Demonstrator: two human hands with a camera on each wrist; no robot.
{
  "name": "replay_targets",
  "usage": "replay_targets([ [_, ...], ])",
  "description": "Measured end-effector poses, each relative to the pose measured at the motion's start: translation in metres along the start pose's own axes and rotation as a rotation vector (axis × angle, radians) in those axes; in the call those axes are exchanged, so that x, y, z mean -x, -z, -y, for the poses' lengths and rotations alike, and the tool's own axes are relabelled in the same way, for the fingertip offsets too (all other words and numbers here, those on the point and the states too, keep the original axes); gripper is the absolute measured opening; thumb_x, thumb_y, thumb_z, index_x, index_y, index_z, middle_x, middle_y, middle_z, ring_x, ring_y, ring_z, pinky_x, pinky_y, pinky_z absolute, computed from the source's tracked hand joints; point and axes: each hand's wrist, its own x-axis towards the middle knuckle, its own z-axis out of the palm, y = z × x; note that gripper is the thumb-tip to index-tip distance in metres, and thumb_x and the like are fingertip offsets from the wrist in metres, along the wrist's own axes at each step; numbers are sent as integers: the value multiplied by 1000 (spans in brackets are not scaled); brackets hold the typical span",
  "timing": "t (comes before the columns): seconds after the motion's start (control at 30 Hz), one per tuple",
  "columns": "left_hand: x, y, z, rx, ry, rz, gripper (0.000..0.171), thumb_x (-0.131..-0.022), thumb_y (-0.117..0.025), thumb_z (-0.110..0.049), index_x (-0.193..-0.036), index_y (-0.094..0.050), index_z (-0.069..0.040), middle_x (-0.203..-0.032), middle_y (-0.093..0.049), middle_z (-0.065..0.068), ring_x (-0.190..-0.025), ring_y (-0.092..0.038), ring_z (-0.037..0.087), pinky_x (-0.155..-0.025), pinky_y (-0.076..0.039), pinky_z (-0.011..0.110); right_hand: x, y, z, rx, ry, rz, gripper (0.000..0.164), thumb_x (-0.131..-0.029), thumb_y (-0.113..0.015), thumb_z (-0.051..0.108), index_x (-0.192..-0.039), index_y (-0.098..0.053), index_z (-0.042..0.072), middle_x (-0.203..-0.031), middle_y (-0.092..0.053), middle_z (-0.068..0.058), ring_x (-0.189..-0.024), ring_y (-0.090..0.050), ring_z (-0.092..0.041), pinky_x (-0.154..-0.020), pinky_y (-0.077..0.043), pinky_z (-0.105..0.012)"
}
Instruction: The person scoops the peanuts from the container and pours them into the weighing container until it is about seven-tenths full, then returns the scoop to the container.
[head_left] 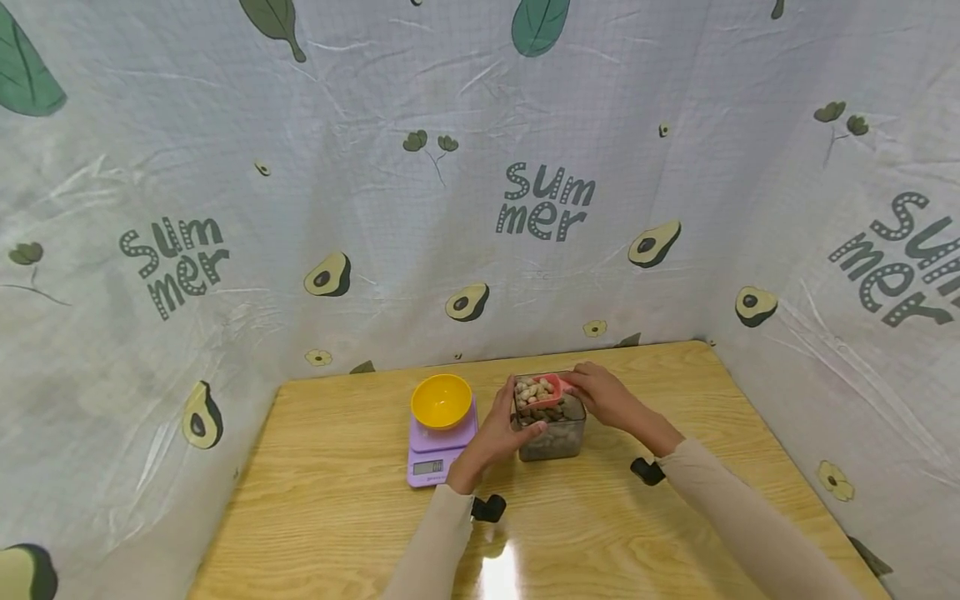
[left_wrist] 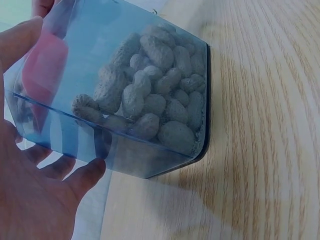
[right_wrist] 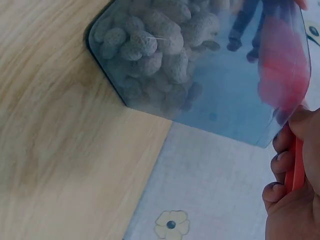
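I see the printed backdrop [head_left: 480, 208] enclosing three sides of the scene, with avocado motifs and lettering; below it lies the wooden surface [head_left: 337, 517], grain visible, glare near the front edge. On the surface, toward the rear centre, I register the clear container [head_left: 551, 433] of unshelled peanuts [left_wrist: 150, 100]; it stands just right of the purple scale [head_left: 438, 450], which carries the yellow bowl [head_left: 442, 400] on its platform; the scale display faces me, digits unreadable. My hands are apart, one on each side of the container. The left hand [head_left: 498, 433] grips the container's left wall, fingers wrapped round its near side; the left wrist view shows the thumb and fingertips [left_wrist: 85, 175] pressed against the transparent wall. The right hand [head_left: 603, 396] pinches the handle of the red scoop [head_left: 543, 390] at the container's rim; the right wrist view shows the fingers [right_wrist: 280, 165] curled round the red handle. The scoop bowl sits over the container opening, loaded with peanuts.
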Motion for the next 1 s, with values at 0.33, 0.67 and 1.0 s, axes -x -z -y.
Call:
replay_targets([
  [0.33, 0, 3, -4, -40, 25, -29, 114, -78, -66, -71, -159, 3, -30, -167, -5, 10, -150, -21, 38, -118, -27, 57, 14, 9, -7, -59, -57, -70, 24, -95, -61, 9, -117, -68, 3, -89, -62, -4, -79, -53, -17, -69, -45, -35],
  [0.67, 10, 26, -21, -77, -61, -126, 107, -84, -65, -63, -160, 2, -26, -167, -4, 11, -146, -32, 41, -115, -33, 56, -3, 33, -1, -61, -17, -102, 23, -95, -60, 8, -117, -67, 2, -91, -63, -8, -80, -55, -22, -70, -46, -39],
  [1.0, 28, 69, -19, -60, -110, -302, 94, -90, -68, -44, -159, -5, -32, -166, -12, 9, -147, -29, 40, -117, -29, 59, -30, 43, 16, -117, -79, -79, 26, -99, -56, 14, -120, -66, 3, -94, -64, -7, -81, -54, -20, -71, -43, -37],
])
